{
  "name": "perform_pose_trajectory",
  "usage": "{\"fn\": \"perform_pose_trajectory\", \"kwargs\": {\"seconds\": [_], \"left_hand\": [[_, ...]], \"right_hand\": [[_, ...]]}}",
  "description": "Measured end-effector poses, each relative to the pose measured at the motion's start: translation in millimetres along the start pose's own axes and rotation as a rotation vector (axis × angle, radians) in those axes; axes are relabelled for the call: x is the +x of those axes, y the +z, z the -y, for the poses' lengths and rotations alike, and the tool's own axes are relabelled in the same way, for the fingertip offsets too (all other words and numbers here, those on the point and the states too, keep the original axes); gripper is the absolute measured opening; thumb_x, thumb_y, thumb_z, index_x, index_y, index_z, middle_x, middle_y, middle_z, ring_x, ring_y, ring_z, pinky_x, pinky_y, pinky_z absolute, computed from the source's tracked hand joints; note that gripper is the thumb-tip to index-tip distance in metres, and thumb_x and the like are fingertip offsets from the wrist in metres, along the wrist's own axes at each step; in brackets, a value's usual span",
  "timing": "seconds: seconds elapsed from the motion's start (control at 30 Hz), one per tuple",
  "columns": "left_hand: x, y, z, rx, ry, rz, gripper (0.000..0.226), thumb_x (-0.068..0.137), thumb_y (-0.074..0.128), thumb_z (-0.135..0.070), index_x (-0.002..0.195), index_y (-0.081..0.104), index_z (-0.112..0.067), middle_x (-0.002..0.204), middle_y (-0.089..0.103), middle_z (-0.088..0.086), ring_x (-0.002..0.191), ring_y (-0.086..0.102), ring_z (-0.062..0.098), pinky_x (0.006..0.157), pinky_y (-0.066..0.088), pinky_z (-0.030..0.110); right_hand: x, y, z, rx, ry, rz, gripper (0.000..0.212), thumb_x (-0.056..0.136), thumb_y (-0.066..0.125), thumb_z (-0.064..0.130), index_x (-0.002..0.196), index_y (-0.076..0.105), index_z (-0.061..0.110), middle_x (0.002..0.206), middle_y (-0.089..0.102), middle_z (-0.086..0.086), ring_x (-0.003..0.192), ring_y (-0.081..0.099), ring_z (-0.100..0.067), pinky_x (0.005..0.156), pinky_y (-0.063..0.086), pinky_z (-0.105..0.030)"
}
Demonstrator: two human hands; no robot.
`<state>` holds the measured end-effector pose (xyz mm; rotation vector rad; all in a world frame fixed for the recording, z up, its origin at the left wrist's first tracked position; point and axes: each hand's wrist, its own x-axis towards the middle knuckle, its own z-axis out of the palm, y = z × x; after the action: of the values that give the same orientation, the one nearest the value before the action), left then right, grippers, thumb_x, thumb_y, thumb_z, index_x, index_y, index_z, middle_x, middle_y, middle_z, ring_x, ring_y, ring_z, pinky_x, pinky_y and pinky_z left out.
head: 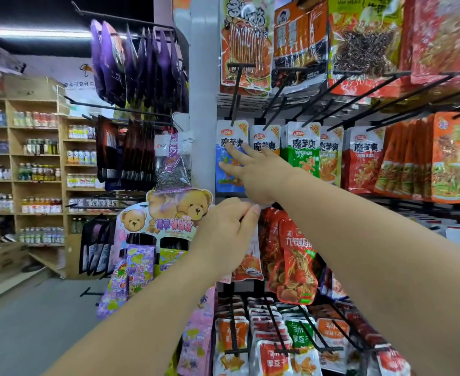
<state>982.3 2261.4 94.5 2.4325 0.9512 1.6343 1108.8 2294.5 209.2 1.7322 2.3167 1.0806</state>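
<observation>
Right hand (253, 172) spread flat against blue packet (230, 183) hanging on peg (236, 90): light, soft, slippery film, probably best pinched near top. Left hand (227, 230) curled; grasp indeterminable.

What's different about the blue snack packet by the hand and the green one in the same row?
The blue packet has a blue front, the green packet a green one. The blue packet hangs at the row's left end by the white pillar; the green packet hangs further right. The right hand spreads its fingers over the blue packet; nothing touches the green packet. Both have white tops with the same black lettering.
</observation>
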Motion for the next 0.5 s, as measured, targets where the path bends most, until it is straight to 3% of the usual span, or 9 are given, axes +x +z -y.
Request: {"fn": "perform_pose_trajectory", "kwargs": {"seconds": [0.17, 0.27, 0.37, 0.43, 0.5], "left_hand": [[0, -2, -3, 0.002, -0.014, 0.000, 0.045, 0.102, 0.041, -0.042, 0.063, 0.045, -0.020, 0.069, 0.046, 0.000, 0.068, 0.044, 0.013, 0.066, 0.037, 0.041], [3, -6, -9, 0.069, -0.043, -0.015, 0.050, 0.100, 0.041, -0.045, 0.067, 0.054, -0.010, 0.067, 0.054, 0.008, 0.068, 0.050, 0.020, 0.066, 0.039, 0.045], [1, -10, -16, 0.141, -0.045, -0.059, 0.044, 0.105, 0.048, -0.040, 0.067, 0.051, -0.018, 0.064, 0.050, -0.002, 0.065, 0.045, 0.015, 0.062, 0.030, 0.038], [-9, -13, -25, 0.152, -0.057, -0.144, 0.028, 0.106, 0.051, -0.037, 0.088, 0.066, -0.022, 0.082, 0.058, -0.011, 0.077, 0.048, 0.004, 0.069, 0.036, 0.023], [-26, -14, -34, 0.191, -0.104, -0.202, 0.027, 0.105, 0.056, -0.035, 0.124, 0.067, -0.019, 0.109, 0.059, -0.013, 0.099, 0.052, 0.005, 0.084, 0.040, 0.020]], "right_hand": [[-44, -8, -7, 0.137, 0.014, -0.021, 0.086, 0.102, 0.049, 0.012, 0.165, -0.005, 0.035, 0.171, -0.022, 0.003, 0.160, -0.011, -0.025, 0.128, 0.005, -0.054], [-79, -4, -16, 0.206, 0.028, -0.066, 0.078, 0.106, 0.045, 0.018, 0.164, -0.004, 0.036, 0.171, -0.020, 0.005, 0.159, -0.013, -0.022, 0.128, 0.003, -0.055], [-114, 7, -18, 0.255, 0.044, -0.107, 0.074, 0.107, 0.041, 0.019, 0.165, -0.002, 0.034, 0.172, -0.017, 0.005, 0.159, -0.013, -0.023, 0.128, 0.001, -0.055], [-136, 19, -11, 0.289, 0.041, -0.130, 0.069, 0.109, 0.038, 0.025, 0.165, -0.002, 0.034, 0.172, -0.016, 0.005, 0.159, -0.014, -0.023, 0.128, -0.002, -0.054], [-156, 31, -1, 0.339, 0.040, -0.154, 0.066, 0.110, 0.036, 0.030, 0.165, 0.000, 0.033, 0.173, -0.014, 0.004, 0.159, -0.015, -0.024, 0.128, -0.004, -0.054]]}}
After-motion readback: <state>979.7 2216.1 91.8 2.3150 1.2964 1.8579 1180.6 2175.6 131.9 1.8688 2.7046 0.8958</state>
